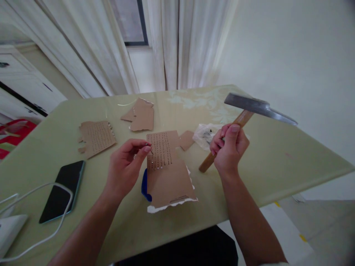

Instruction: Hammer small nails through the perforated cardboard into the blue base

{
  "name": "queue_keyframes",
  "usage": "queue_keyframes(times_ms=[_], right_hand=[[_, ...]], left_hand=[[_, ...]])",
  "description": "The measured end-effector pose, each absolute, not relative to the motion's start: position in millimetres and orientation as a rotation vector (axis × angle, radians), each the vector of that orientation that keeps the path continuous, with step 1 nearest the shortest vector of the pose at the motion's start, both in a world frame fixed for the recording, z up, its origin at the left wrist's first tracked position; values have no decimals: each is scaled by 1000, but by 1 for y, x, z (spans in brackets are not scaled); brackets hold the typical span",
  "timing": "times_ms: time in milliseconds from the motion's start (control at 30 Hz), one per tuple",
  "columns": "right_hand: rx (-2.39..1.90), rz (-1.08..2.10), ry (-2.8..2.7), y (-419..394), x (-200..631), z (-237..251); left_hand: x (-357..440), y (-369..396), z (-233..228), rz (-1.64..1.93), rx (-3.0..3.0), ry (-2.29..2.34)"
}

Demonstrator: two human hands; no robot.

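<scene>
In my right hand (229, 147) a hammer (246, 101) is raised over the table, its wooden handle slanting down to the left and its long metal head tilted. The fingers of my left hand (124, 166) pinch a thin nail (151, 149), pointing down at the upper left of a cardboard piece (170, 181). Rows of small dark holes or nail heads cover the upper part of that cardboard; I cannot tell which. Its lower edge is torn and white. Part of a blue object (144, 186) shows from under its left side.
Another dotted cardboard piece (98, 137) lies left, with plain scraps (142, 116) behind. A small scrap (186, 140) and a crumpled clear bag (203, 135) sit near the hammer. At the left are a phone (62, 192) and a white cable (62, 225) crossing it.
</scene>
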State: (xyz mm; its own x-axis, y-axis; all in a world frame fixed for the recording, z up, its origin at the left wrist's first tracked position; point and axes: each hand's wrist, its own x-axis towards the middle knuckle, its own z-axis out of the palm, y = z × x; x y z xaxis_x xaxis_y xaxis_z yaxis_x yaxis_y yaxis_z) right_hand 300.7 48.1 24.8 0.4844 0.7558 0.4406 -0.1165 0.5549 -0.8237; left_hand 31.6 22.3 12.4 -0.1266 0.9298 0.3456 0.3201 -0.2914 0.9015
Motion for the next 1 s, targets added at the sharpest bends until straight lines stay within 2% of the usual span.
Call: queue_keyframes(times_ms=[333, 1000], right_hand=[[-812, 609, -915, 47, 300, 27], [-836, 562, -962, 45, 297, 28]], left_hand=[[32, 6, -1, 1231, 1864, 1260], [38, 5, 9, 1205, 2032, 1157]])
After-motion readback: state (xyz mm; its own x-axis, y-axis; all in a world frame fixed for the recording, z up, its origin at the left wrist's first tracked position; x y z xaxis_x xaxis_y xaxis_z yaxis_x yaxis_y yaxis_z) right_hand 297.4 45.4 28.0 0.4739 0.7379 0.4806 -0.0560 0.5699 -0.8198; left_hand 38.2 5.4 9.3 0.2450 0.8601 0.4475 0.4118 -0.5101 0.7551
